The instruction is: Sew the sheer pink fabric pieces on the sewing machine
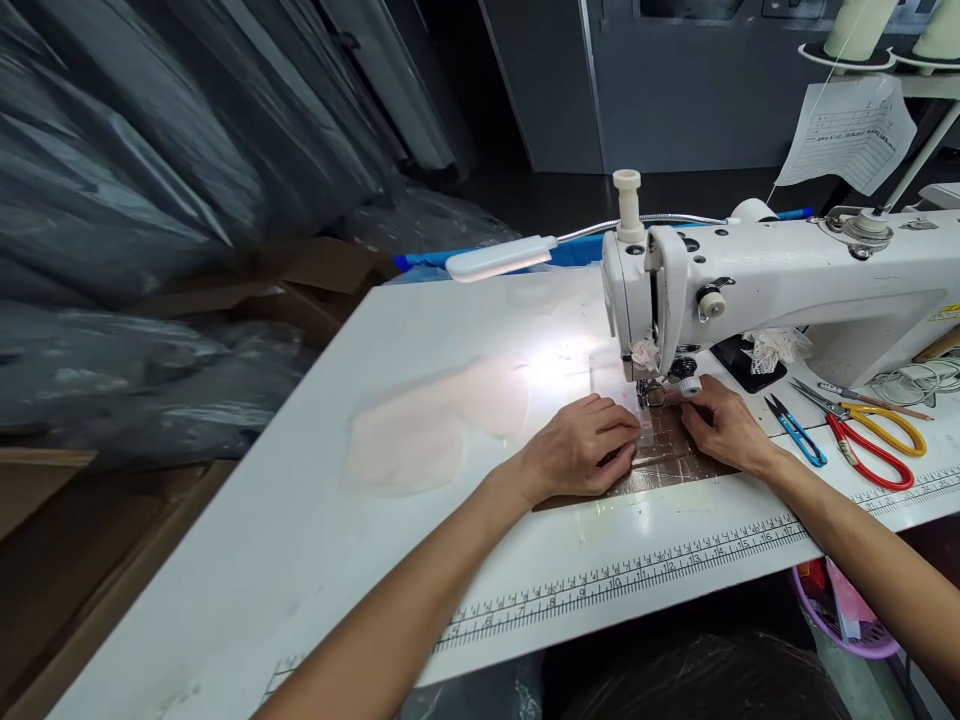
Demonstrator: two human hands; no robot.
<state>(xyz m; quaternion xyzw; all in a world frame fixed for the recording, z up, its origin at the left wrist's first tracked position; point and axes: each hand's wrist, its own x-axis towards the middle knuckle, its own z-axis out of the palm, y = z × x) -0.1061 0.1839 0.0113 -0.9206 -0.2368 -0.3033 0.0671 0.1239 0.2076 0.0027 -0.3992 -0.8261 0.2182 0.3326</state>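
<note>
The left hand (583, 446) and right hand (721, 425) flank the needle end of the sewing machine (795, 265); slipping inward could get one pierced. Whether either grip is closed is unclear.

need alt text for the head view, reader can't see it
A person's left hand and right hand are on either side of the presser foot of a white sewing machine on a white table. Blue snips and red-and-yellow-handled scissors lie to the right.
</note>
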